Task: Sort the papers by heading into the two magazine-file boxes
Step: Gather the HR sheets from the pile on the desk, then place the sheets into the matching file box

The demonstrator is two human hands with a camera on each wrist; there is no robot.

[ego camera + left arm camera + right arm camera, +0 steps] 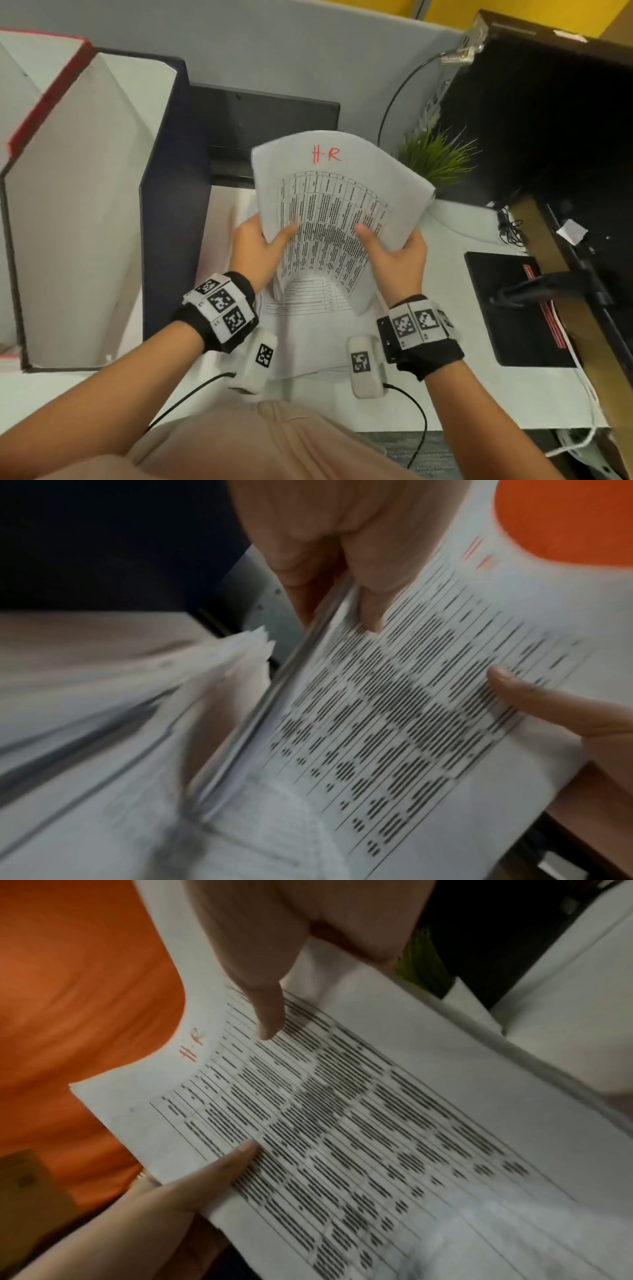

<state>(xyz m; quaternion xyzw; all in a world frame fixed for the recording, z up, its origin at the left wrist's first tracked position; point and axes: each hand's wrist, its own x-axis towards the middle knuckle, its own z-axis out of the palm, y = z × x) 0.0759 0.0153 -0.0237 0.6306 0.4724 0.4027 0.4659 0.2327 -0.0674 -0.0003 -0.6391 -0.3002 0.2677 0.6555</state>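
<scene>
Nearest the camera, the left hand (pixel 257 247) and the right hand (pixel 397 254) each pinch a lower side edge of a thin sheaf of white printed papers with a red handwritten "H·R" heading (pixel 334 205), thumbs pressed on the printed face and the other fingers curled behind it. The sheaf is raised off the surface and bows back toward the wall, so the heading at its far end is easy to read from the head view. The left wrist view shows several sheet edges stacked together in the pinch, so this looks like more than one sheet. Beneath the wrists a loose pile of white printed papers (pixel 301 305) lies flat on the white surface (pixel 445 394). To the left stands the tall dark-blue magazine-file box with a pale inner wall (pixel 102 192), its open top facing up, and beyond it at the far left edge the red-trimmed magazine-file box (pixel 48 85). No label is visible on either box, so which one takes "H·R" cannot be told. The step in hand appears to be reading the heading and choosing the box. The next move probably calls for carrying the sheaf left over one box's opening, turning it upright so an edge leads, keeping the floppy sheets squared together so none catches on the rim, and then releasing both pinches once it stands inside.
</scene>
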